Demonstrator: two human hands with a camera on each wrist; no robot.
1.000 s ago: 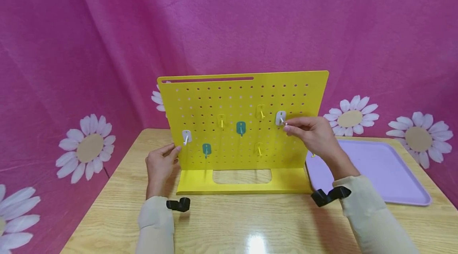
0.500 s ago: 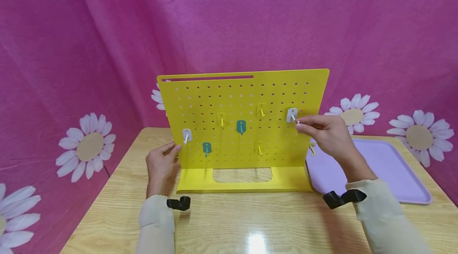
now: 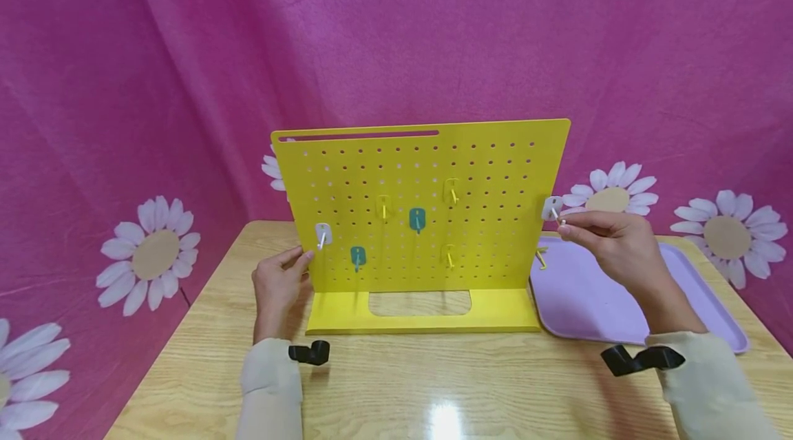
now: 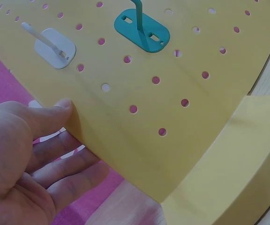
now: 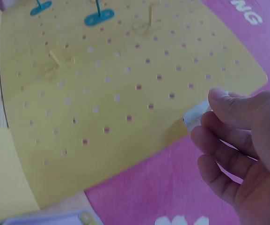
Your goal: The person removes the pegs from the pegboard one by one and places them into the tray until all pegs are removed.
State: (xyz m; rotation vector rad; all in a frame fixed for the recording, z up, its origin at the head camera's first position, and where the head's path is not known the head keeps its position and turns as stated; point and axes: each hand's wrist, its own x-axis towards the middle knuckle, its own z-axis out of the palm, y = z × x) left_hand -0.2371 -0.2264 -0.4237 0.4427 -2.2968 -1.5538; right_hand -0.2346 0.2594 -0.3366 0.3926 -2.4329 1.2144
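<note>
A yellow pegboard (image 3: 421, 171) stands upright on its base on the wooden table. My right hand (image 3: 610, 242) pinches a white hook (image 3: 551, 208) just past the board's right edge, above the lilac tray; in the right wrist view the white hook (image 5: 195, 115) shows between thumb and fingers. My left hand (image 3: 279, 281) holds the board's left edge, thumb in front and fingers behind, as the left wrist view shows at the thumb (image 4: 50, 112). On the board hang a white hook (image 3: 323, 236), two teal hooks (image 3: 357, 258) and three yellow hooks (image 3: 451, 192).
A lilac tray (image 3: 619, 302) lies to the right of the board with a yellow hook (image 3: 542, 258) at its left end. Pink cloth with daisy cut-outs (image 3: 155, 255) closes off the back and sides. Bare table (image 3: 434, 385) lies in front of the board.
My right hand has drawn the white hook off the board's right part and carried it rightwards past the board's edge. The left hand has stayed on the left edge.
</note>
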